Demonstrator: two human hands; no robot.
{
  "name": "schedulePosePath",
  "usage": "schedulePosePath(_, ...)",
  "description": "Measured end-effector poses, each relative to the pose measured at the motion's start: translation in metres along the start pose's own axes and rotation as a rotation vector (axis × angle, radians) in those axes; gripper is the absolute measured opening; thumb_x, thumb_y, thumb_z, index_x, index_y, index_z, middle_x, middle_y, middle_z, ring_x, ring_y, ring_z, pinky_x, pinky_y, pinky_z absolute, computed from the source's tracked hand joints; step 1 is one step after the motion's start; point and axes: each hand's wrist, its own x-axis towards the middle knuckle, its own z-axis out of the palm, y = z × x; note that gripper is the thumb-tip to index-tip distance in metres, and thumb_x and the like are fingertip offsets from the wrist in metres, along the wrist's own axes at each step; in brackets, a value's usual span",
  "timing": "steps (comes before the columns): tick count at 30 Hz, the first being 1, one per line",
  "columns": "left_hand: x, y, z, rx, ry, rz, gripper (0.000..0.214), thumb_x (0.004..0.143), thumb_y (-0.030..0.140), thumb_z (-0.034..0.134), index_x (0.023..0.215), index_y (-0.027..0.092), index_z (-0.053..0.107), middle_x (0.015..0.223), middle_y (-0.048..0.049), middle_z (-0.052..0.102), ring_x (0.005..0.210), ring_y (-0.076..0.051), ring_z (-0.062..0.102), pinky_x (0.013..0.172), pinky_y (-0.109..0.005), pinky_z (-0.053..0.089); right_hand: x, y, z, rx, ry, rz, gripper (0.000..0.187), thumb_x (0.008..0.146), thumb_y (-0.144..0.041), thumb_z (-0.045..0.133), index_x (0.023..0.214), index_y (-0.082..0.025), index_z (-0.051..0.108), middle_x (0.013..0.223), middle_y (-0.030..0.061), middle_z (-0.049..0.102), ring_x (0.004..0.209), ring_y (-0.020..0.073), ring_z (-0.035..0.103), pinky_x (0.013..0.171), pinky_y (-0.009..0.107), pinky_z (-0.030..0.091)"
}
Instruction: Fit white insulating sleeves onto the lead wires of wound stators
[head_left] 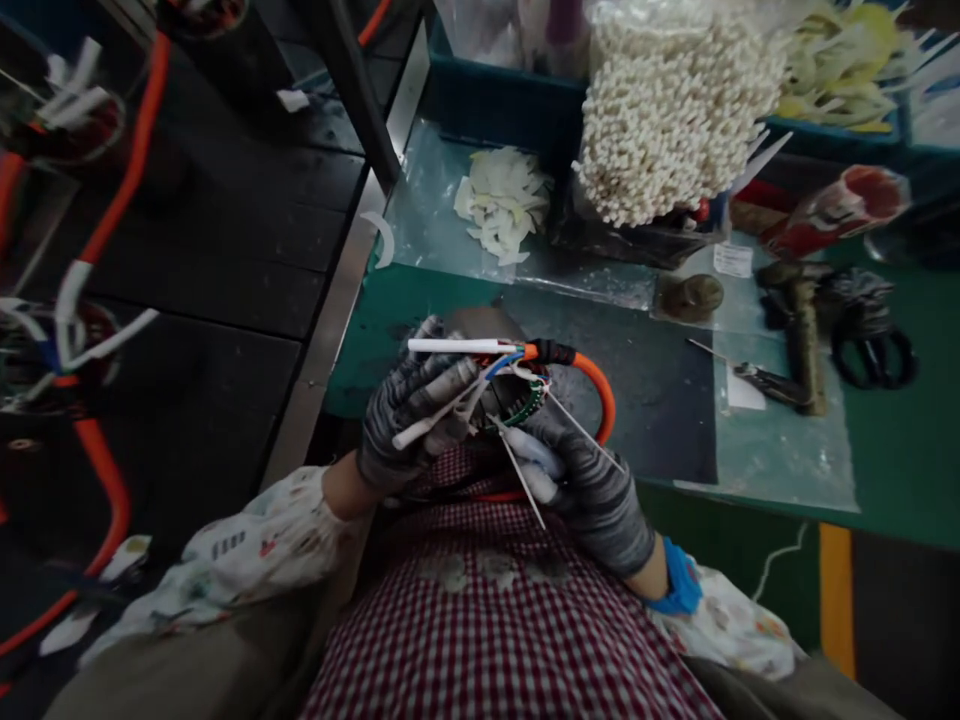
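Both my hands wear grey knitted gloves. My left hand is closed around the left side of a ring-shaped motor stator, which has a green inner edge. White-sleeved wires and blue leads come out over its top, beside my left fingers. An orange sleeved cable, bound with black tape, curves off to the right. My right hand pinches a small pale-handled pointed tool at the stator's near edge. Thin white cord runs from the ring across my right hand. Its exact kind is unclear.
On the green bench lie pale slips, a bag of white sleeve pieces, a brown jar, a mallet, a thin tool and black-handled scissors. More stators with orange cables stand at left.
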Motion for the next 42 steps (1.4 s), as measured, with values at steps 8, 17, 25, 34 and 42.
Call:
schedulePosePath(8, -0.003, 0.004, -0.001, 0.106, -0.086, 0.106, 0.055, 0.114, 0.044, 0.056, 0.168, 0.038, 0.052, 0.152, -0.0063, 0.076, 0.158, -0.033, 0.058, 0.135, -0.058, 0.049, 0.001, -0.015, -0.007, -0.235, 0.138, -0.136, 0.033, 0.102, -0.03, 0.077, 0.135, -0.033, 0.084, 0.121, 0.006, 0.089, 0.104, 0.0306, 0.089, 0.088, 0.042, 0.077)
schedulePosePath(17, -0.003, 0.013, -0.01, 0.01, -0.191, -0.045, 0.057, 0.112, 0.044, 0.061, 0.168, 0.044, 0.052, 0.161, -0.0055, 0.069, 0.161, -0.037, 0.054, 0.135, -0.067, 0.045, 0.02, -0.023, -0.024, -0.236, 0.023, -0.124, 0.023, 0.102, -0.034, 0.076, 0.122, -0.027, 0.085, 0.118, 0.0069, 0.089, 0.104, 0.0296, 0.088, 0.089, 0.041, 0.075)
schedulePosePath(25, 0.02, 0.015, -0.002, 0.145, -0.267, 0.055, 0.049, 0.111, 0.043, 0.061, 0.16, 0.042, 0.059, 0.158, -0.0035, 0.072, 0.157, -0.034, 0.06, 0.135, -0.06, 0.046, 0.017, -0.019, -0.032, -0.297, 0.16, -0.155, 0.018, 0.102, -0.036, 0.071, 0.112, -0.031, 0.085, 0.096, 0.0047, 0.087, 0.086, 0.0243, 0.084, 0.081, 0.033, 0.07)
schedulePosePath(34, 0.108, 0.028, 0.034, 0.123, -0.557, -0.101, 0.042, 0.113, 0.05, 0.057, 0.15, 0.036, 0.07, 0.157, -0.0044, 0.072, 0.157, -0.04, 0.059, 0.13, -0.068, 0.048, 0.023, -0.009, -0.056, -0.471, 0.205, -0.042, 0.034, 0.102, -0.046, 0.07, 0.074, -0.029, 0.065, 0.057, -0.002, 0.061, 0.048, 0.015, 0.053, 0.046, 0.033, 0.036)
schedulePosePath(42, 0.143, 0.022, 0.054, 0.088, -0.623, -0.13, 0.038, 0.113, 0.049, 0.056, 0.137, 0.028, 0.077, 0.137, -0.0065, 0.08, 0.139, -0.039, 0.072, 0.123, -0.06, 0.056, 0.03, 0.0, -0.069, -0.561, 0.229, 0.052, 0.033, 0.1, -0.052, 0.07, 0.081, -0.025, 0.078, 0.066, 0.0023, 0.071, 0.059, 0.0194, 0.065, 0.054, 0.033, 0.042)
